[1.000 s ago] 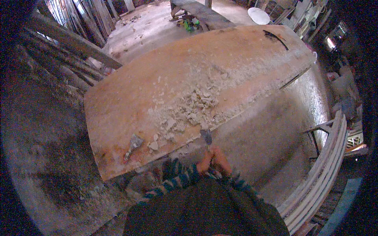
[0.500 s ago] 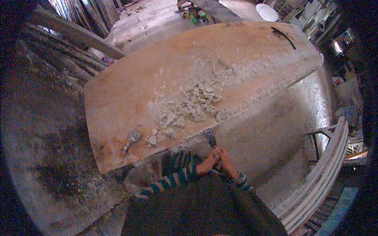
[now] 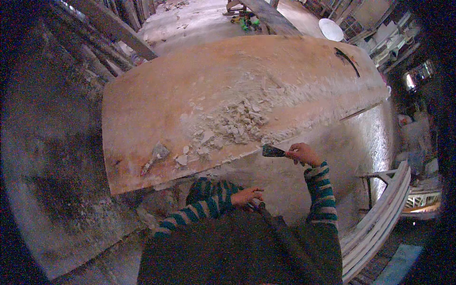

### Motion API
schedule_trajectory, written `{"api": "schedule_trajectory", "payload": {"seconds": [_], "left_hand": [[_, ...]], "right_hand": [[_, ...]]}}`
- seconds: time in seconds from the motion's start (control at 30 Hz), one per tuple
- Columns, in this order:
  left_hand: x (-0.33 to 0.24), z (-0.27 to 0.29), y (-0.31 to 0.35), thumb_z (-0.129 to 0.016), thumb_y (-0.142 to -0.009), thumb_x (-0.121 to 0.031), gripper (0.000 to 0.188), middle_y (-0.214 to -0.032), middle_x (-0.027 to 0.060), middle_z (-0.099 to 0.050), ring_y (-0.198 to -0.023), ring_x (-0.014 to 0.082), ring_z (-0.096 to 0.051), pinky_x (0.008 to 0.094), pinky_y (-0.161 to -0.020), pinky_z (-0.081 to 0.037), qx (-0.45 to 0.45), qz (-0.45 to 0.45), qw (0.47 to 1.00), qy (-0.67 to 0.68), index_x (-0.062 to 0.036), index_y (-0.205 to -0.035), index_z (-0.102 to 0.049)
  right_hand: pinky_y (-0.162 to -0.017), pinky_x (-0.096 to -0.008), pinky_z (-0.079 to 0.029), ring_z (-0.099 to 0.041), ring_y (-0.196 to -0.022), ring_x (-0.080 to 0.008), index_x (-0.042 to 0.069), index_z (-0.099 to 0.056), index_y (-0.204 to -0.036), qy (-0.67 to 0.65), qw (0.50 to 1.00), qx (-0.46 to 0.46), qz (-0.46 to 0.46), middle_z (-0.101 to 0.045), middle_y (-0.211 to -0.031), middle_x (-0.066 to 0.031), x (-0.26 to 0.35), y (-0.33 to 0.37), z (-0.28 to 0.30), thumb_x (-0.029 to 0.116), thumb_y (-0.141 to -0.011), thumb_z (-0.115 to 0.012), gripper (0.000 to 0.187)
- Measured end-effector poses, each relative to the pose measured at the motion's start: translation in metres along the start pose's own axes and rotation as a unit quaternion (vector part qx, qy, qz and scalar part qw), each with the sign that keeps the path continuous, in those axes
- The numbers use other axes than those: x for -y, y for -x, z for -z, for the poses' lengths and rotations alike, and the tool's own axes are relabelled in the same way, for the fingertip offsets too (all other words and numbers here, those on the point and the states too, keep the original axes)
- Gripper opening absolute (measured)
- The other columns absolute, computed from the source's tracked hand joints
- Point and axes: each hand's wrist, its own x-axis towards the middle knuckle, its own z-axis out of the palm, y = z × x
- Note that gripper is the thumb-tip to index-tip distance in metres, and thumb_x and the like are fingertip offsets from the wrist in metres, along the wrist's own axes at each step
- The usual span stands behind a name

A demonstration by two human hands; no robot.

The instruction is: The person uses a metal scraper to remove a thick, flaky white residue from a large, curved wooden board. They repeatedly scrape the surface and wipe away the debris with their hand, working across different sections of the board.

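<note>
My right hand grips the handle of a putty knife, its dark broad blade pointing left at the near edge of the wooden board. Lower down, in front of my body, my left hand has its fingers stretched out to the right and holds nothing. A heap of broken pale chips lies on the board past the blade. A second scraper rests near the board's left front corner.
A curved black strip lies at the board's far right. Stacked long pale planks stand on the right. Wooden beams lean at the far left, and a white round disc is behind the board.
My hands, close together before, are now apart. The right one has moved up and right with the putty knife, whose blade has turned from pointing away to pointing left.
</note>
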Motion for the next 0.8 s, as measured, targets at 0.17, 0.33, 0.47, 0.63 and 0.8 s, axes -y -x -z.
{"api": "schedule_trajectory", "payload": {"seconds": [0.17, 0.33, 0.47, 0.63, 0.8], "left_hand": [[-0.022, 0.034, 0.004, -0.061, -0.102, -0.041, 0.059, -0.133, 0.0087, -0.058, -0.094, 0.025, -0.068, 0.0412, -0.071, -0.062, 0.004, -0.175, 0.972, -0.156, -0.0133, -0.151, -0.042], [-0.056, 0.027, 0.04, -0.059, -0.102, -0.045, 0.058, -0.122, 0.007, -0.065, -0.093, 0.0204, -0.068, 0.0367, -0.075, -0.06, 0.031, -0.457, 0.825, -0.33, -0.0047, -0.144, -0.05], [-0.036, 0.037, -0.026, -0.054, -0.104, -0.05, 0.059, -0.115, 0.0074, -0.067, -0.096, 0.0213, -0.067, 0.0368, -0.084, -0.057, -0.014, -0.299, 0.925, -0.234, -0.0028, -0.139, -0.055], [-0.035, 0.06, -0.131, -0.038, -0.11, -0.042, 0.053, -0.126, 0.0118, -0.065, -0.11, 0.0281, -0.065, 0.0422, -0.095, -0.053, -0.067, -0.223, 0.905, -0.356, -0.0016, -0.143, -0.049], [-0.049, 0.037, -0.181, -0.04, -0.109, -0.045, 0.055, -0.128, 0.0114, -0.064, -0.112, 0.0272, -0.064, 0.0414, -0.097, -0.052, -0.173, -0.246, 0.921, -0.248, -0.0019, -0.143, -0.049]], "right_hand": [[-0.046, -0.0299, -0.045, -0.06, -0.055, -0.0129, 0.007, -0.072, -0.094, 0.029, 0.998, 0.046, -0.026, -0.068, -0.073, -0.0033, 0.008, -0.01, 0.011, 0.038, -0.096, -0.069, 0.032], [-0.049, -0.0282, -0.045, -0.062, -0.06, -0.012, 0.009, -0.072, -0.095, -0.017, 0.997, 0.05, -0.054, -0.067, -0.075, -0.0013, -0.011, -0.02, 0.002, 0.035, -0.096, -0.067, 0.026], [-0.052, -0.027, -0.046, -0.059, -0.059, -0.0112, 0.01, -0.071, -0.093, -0.026, 0.993, 0.112, -0.007, -0.064, -0.073, -0.0003, -0.002, -0.026, 0.023, 0.039, -0.099, -0.065, 0.03], [-0.053, -0.0272, -0.048, -0.059, -0.061, -0.0106, 0.008, -0.069, -0.096, -0.014, 0.98, 0.191, 0.05, -0.063, -0.072, -0.0002, -0.007, -0.054, 0.031, 0.043, -0.1, -0.064, 0.035], [-0.054, -0.0269, -0.047, -0.059, -0.064, -0.0103, 0.008, -0.069, -0.102, -0.019, 0.96, 0.263, 0.091, -0.063, -0.076, -0.0009, -0.037, -0.091, 0.026, 0.043, -0.101, -0.063, 0.036]]}}
